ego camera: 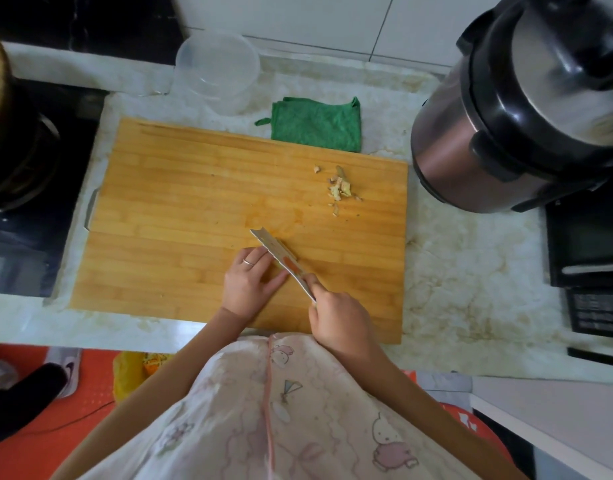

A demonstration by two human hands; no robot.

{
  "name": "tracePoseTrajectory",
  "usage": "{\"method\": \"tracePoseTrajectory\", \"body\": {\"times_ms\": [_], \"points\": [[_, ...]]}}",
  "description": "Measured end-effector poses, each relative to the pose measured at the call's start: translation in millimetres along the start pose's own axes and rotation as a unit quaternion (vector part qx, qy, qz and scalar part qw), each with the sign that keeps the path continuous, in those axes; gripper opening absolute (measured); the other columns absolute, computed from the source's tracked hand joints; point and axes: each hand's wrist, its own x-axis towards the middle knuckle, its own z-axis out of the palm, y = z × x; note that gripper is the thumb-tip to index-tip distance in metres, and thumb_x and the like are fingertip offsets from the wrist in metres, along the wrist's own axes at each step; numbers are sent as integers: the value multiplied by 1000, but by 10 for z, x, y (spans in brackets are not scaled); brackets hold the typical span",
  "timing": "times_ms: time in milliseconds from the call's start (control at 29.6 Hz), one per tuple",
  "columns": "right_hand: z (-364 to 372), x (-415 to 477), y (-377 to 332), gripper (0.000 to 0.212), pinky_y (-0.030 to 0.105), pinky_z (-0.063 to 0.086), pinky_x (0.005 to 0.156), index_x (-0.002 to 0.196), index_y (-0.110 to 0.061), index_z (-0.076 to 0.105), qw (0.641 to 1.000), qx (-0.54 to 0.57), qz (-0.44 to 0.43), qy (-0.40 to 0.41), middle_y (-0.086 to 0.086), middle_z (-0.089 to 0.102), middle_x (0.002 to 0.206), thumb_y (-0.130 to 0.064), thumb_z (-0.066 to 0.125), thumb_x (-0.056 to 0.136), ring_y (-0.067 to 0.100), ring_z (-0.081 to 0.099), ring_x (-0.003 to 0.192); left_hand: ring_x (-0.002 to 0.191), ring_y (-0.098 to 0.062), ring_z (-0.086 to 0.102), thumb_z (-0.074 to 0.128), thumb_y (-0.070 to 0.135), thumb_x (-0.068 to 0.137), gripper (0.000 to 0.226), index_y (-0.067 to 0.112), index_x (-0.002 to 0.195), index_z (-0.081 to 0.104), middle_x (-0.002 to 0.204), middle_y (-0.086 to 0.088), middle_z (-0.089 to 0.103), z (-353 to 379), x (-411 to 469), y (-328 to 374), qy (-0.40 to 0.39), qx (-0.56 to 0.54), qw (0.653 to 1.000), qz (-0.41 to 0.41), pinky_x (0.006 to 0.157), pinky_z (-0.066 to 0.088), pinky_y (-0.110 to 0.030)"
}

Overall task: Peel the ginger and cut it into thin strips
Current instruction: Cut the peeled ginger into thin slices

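Note:
On the wooden cutting board (180,202) my right hand (339,320) grips the handle of a patterned knife (281,259). Its blade points up-left and stands edge-down on the board. A small piece of ginger (287,250) shows just right of the blade; most of it is hidden by the blade. My left hand (251,282) lies on the board left of the blade, with its fingers stretched toward the knife; whether they touch the ginger is hidden. A small heap of ginger peelings (338,188) lies at the board's upper right.
A folded green cloth (317,123) lies behind the board. A clear plastic container (216,69) stands at the back. A large electric cooker (516,109) is on the right, a black stove (31,188) on the left, a dark appliance (589,258) at far right.

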Motion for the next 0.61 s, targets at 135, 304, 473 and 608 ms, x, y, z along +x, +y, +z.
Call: {"method": "tracePoseTrajectory", "body": {"times_ms": [135,304,473,608], "points": [[1,11,7,52,32,32,59,147,-30,28,1000,4,-2,0,11,64,88,-18,38,97,31,61,86,84,-20,56,57,42,94,40,6,82,70,89,-7,69,-2,3,5,1,-8,1000,-6,71,45,-24],[-2,36,21,51,32,33,59,146,-29,30,1000,13,-10,4,11,66,90,-19,40,97,31,61,86,86,-20,55,67,35,86,23,13,94,64,94,-6,70,2,1,7,8,-24,1000,-5,73,45,-24],[18,117,18,50,32,34,62,145,-27,34,1000,18,-22,12,12,67,94,-17,41,96,32,61,91,88,-19,56,70,34,82,27,18,101,60,94,-8,70,-11,2,9,4,-36,999,-6,75,46,-24],[-2,128,86,51,33,38,66,146,-26,33,999,25,-36,-4,13,67,99,-17,41,97,33,60,96,90,-19,55,70,36,80,30,20,104,60,91,-8,71,-34,6,21,-3,-26,1000,-6,72,45,-23]]}}
